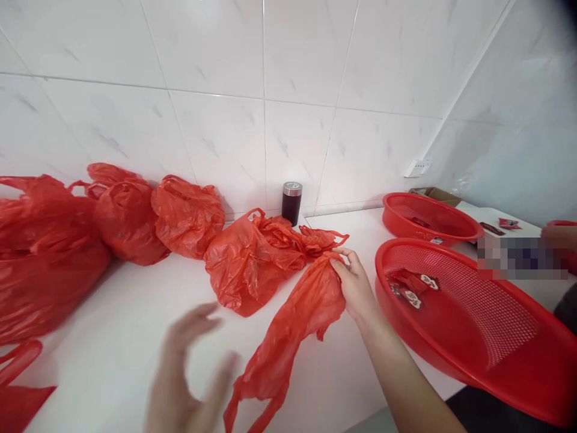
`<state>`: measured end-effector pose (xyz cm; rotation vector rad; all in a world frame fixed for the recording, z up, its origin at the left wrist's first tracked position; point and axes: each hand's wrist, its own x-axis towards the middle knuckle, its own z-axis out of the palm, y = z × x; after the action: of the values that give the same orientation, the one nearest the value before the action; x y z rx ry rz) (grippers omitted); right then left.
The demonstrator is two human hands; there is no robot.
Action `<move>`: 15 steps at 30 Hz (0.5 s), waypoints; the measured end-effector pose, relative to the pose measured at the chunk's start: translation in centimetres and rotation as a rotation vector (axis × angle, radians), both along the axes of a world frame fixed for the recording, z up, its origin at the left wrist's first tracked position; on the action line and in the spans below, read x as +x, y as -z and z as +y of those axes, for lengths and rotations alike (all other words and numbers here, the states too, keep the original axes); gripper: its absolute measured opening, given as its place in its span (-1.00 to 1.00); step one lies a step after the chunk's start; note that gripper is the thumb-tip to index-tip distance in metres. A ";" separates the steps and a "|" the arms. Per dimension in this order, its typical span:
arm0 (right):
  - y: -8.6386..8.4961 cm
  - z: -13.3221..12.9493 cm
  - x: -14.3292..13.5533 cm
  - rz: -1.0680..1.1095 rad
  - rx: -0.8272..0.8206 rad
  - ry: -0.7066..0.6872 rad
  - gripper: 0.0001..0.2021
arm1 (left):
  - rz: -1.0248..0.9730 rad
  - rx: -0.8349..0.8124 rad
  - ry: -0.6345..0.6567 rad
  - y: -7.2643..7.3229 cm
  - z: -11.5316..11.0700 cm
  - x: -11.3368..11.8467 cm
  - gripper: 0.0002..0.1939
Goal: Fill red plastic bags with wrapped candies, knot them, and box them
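Note:
My right hand (pixel 354 279) pinches the upper end of a limp red plastic bag (pixel 293 319), whose two handles hang toward the table's near edge. Left of that bag, my left hand (pixel 192 367) is blurred, with thumb and fingers spread apart and nothing between them. Just behind the held bag lies a crumpled red plastic bag (pixel 252 264), and a smaller bunched red bag (pixel 318 240) touches its right side. The held bag's contents, if any, cannot be made out.
Several filled red bags (pixel 130 216) line the wall at left. A black tumbler (pixel 292 204) stands behind. At right are a large red basket (pixel 455 355) with small packets (pixel 412 285) and a second red basket (pixel 428 231). Another person's hand (pixel 559 237) shows at far right.

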<state>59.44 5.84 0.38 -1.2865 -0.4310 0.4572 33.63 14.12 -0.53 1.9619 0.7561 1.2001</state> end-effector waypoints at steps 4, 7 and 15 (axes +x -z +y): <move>-0.8 0.4 0.4 0.068 -0.004 -0.098 -0.65 | 0.410 0.308 0.194 3.5 -2.7 3.3 -0.43; -1.1 -0.5 2.1 -0.032 -0.117 -0.132 -0.62 | 0.521 0.070 0.189 5.4 -0.9 4.2 -0.53; -3.7 -4.2 -4.4 -1.108 -0.238 0.037 -0.85 | 0.366 -0.444 0.323 0.9 1.1 4.4 -0.56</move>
<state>55.04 1.63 4.06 -1.7053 -1.2954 -0.3031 38.00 15.26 -1.40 1.8471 0.7686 0.4382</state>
